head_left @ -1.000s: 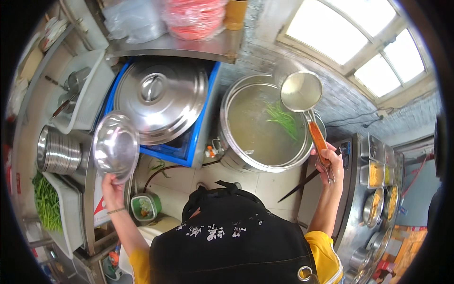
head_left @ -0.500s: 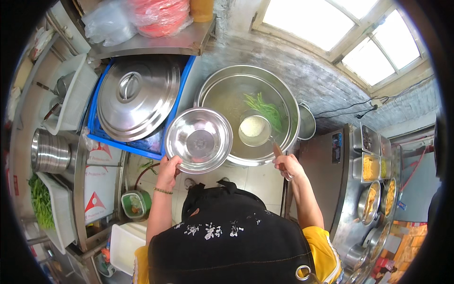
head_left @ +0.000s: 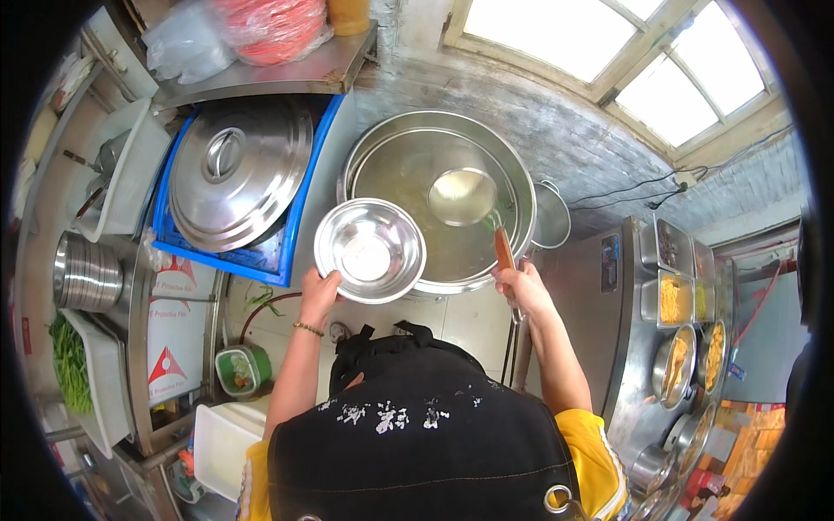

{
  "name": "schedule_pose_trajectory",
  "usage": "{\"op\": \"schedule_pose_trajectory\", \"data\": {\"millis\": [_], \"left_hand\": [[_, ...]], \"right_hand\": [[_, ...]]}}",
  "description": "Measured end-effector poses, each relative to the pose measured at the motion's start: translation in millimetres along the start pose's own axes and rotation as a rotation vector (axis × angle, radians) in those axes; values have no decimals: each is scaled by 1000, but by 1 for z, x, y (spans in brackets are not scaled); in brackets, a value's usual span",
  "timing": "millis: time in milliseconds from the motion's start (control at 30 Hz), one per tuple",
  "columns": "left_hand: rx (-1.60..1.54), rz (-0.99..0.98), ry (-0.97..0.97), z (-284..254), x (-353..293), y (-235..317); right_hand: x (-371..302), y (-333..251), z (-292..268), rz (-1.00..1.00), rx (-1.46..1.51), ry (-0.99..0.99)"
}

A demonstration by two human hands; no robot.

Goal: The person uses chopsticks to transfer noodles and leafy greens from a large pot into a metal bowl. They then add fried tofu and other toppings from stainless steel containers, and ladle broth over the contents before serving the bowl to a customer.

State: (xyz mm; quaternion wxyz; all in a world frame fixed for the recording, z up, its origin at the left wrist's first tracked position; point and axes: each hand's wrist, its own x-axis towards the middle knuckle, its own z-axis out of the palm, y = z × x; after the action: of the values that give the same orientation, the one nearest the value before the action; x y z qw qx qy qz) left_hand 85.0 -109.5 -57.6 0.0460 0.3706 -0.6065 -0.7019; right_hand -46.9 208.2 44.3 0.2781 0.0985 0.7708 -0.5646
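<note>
My left hand (head_left: 321,293) pinches the near left rim of a shiny steel bowl (head_left: 395,265). The bowl is held beside the near left edge of a big round steel pot (head_left: 349,165) of cloudy liquid; I see no food in it. Closed around a wooden-handled strainer (head_left: 463,196) is my right hand (head_left: 525,286), at the pot's near right side. The strainer's round head is over or in the liquid, and its pale inside cannot be made out clearly. A metal end shows below the right fist.
Left of the pot, a large steel lid (head_left: 252,195) rests on a blue crate (head_left: 269,271). A steel bucket (head_left: 553,217) stands at the pot's right. Food trays (head_left: 669,295) line the right counter. A shelf (head_left: 347,69) with bags juts out above the crate.
The strainer head has moved up and away from me in the view. Green vegetables floating beside it no longer show clearly. The bowl tilts differently, still in my left hand.
</note>
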Motion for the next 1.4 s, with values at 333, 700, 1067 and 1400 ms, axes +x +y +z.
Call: {"op": "schedule_pose_trajectory", "data": {"millis": [333,700,1067,1400], "left_hand": [[45,-58,-93,-4,-12,11],[88,-15,-126,3,-14,24],[103,-21,-115,10,-13,28],[-31,-37,-148,45,0,57]], "right_hand": [[-9,14,-4,104,-57,-27],[11,39,-2,-48,-212,51],[27,41,9,-64,-434,131],[-35,-4,27,-463,-644,269]]}}
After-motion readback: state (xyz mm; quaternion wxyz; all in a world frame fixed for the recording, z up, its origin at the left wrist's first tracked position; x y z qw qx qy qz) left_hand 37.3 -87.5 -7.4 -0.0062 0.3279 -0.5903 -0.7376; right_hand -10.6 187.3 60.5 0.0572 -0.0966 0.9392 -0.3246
